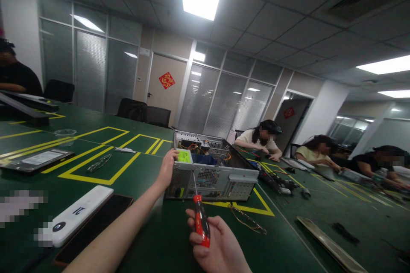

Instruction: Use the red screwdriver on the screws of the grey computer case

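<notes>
An open grey computer case (pixel 221 179) lies on the green table (pixel 166 239), its inside full of cables and a power supply with a green label (pixel 183 156). My left hand (pixel 167 169) grips the case's near left top corner, fingers curled over the edge. My right hand (pixel 218 245) is closed around the red and black handle of a screwdriver (pixel 201 219). Its thin shaft points up toward the case's rear panel, close to the perforated grille.
A white box (pixel 78 215) and a dark phone (pixel 96 226) lie at the near left. A metal side panel (pixel 329 245) lies at the right, a wire loop (pixel 248 219) by the case. Several people work at the far side. Yellow tape lines mark the table.
</notes>
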`<state>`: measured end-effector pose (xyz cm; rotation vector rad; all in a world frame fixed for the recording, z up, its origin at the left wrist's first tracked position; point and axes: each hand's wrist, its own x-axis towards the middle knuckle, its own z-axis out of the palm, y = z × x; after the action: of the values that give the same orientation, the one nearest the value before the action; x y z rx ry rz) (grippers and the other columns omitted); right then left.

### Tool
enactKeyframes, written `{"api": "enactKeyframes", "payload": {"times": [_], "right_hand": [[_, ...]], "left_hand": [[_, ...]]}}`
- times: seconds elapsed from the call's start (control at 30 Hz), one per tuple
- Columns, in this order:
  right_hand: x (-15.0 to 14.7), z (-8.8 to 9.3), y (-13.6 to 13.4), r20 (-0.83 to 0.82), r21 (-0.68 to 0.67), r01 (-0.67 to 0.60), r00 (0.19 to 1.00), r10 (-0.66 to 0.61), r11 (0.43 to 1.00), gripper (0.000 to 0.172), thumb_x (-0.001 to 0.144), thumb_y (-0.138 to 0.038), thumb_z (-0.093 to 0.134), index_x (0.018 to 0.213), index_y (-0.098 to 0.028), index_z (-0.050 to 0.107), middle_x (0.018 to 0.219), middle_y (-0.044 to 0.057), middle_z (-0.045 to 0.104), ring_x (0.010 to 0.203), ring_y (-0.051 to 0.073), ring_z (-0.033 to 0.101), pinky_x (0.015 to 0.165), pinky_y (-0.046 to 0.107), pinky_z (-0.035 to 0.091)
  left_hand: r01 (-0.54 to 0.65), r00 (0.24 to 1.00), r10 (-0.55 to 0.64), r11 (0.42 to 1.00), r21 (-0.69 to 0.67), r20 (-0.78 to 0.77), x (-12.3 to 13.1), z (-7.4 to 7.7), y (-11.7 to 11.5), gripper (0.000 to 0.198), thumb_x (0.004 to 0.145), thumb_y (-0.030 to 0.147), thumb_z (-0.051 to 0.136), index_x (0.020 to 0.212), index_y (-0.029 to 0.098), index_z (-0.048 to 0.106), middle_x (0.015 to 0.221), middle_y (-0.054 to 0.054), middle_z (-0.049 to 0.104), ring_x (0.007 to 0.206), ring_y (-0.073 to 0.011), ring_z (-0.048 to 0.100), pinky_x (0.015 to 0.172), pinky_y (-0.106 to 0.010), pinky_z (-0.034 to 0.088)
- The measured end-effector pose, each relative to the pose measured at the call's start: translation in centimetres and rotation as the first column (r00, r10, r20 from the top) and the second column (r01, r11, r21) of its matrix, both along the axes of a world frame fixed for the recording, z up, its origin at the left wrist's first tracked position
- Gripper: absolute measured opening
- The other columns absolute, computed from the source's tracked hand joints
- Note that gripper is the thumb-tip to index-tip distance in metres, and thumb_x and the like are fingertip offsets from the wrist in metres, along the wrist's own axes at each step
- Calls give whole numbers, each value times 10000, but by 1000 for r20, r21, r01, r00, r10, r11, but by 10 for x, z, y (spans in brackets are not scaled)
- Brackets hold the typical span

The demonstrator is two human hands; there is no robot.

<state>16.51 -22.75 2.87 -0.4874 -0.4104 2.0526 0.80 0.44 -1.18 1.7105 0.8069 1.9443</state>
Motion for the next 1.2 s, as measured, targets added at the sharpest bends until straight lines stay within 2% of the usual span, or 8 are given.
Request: {"api": "enactKeyframes", "payload": {"times": [0.13,0.27,0.47,0.57,0.7,0.9,1.07,1.2], "right_hand": [[-4,3,-5,73,67,-10,997,5,998,505,611,-138,870,1088,-116,706,1078,104,771,812,164,710,690,234,529],[-5,-1,-7,153,140,32,987,-54,990,524,683,-206,909,1153,-152,683,1166,132,750,956,183,722,853,282,531],[1,-6,-2,52,62,82,995,-85,995,509,612,-402,959,950,-107,719,689,-12,665,544,37,526,471,116,368],[4,-3,-2,58,-15,69,996,-68,998,466,577,-367,976,874,-131,706,740,-13,684,488,3,422,403,91,238],[4,-2,-4,87,-1,16,996,-16,1000,554,629,-366,955,1079,-174,694,816,-12,727,406,-28,290,387,101,158],[1,-7,-2,99,149,-147,986,133,978,489,684,-378,870,1095,-234,648,1061,58,760,699,135,672,584,200,397],[0,-7,-3,173,176,-146,978,116,974,569,667,-150,828,1184,-213,599,1250,107,714,933,176,720,766,243,462],[-2,-5,-6,215,179,-58,976,18,982,537,739,-230,871,1203,-165,609,1173,109,724,975,177,710,794,251,485]], "left_hand": [[-1,1000,1,1000,-5,-2,0,0,1,475,999,551,282,883,228,611,1184,-105,681,1301,-252,557,1175,-459,403],[-2,1000,2,1000,-1,6,0,-1,2,461,996,536,289,878,227,611,1190,-105,683,1310,-255,554,1179,-466,404],[16,1000,-16,1000,-3,12,1,-2,3,471,995,547,292,869,235,622,1191,-105,683,1337,-262,532,1194,-480,380],[13,1000,-13,1000,2,10,0,-4,4,471,991,558,297,881,236,623,1196,-104,681,1338,-263,531,1200,-487,371],[3,1000,-3,1000,3,-3,-1,-4,4,474,987,570,292,872,240,613,1175,-103,687,1324,-271,540,1202,-497,366],[5,1000,-5,1000,0,-22,-2,0,1,496,985,596,272,861,231,584,1189,-104,675,1318,-265,542,1189,-482,384],[5,999,-5,1000,-10,-36,-3,0,0,508,986,610,265,875,231,584,1190,-102,677,1334,-261,533,1198,-480,371],[4,1000,-5,1000,-17,-23,-2,0,0,508,987,609,270,874,233,592,1191,-98,678,1341,-262,526,1191,-473,374]]}}
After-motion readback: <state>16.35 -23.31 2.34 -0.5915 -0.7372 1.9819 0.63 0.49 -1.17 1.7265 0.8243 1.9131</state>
